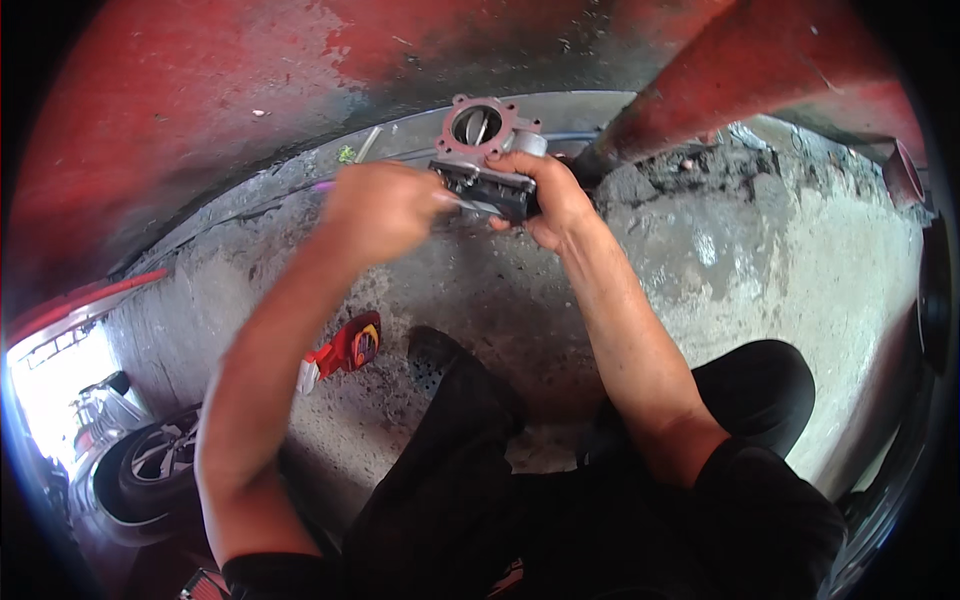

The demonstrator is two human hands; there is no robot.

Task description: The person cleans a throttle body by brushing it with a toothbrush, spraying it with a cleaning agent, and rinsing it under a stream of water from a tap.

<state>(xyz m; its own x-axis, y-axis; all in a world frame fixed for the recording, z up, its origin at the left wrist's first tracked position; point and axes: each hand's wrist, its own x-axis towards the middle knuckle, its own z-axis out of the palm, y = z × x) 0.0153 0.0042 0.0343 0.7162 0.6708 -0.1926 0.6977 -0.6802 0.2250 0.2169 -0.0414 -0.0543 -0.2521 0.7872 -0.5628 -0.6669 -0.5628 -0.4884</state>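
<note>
A metal throttle body [478,130] with a round bore, a flange and a black housing underneath is gripped in my right hand [555,205]. Its thumb lies over the housing's edge and the fingers curl below. My left hand [378,210], smeared by motion, is closed on a slim tool with a purplish end and a shiny shaft [472,204]; the shaft reaches to the side of the black housing. The tool's tip is too indistinct to make out.
A large red painted surface [200,90] and red column [735,65] stand beyond my hands. On the grey concrete floor [700,280] sit a red container [355,345] and, at lower left, a wheel [155,465]. My bent black-clad legs [430,450] are below.
</note>
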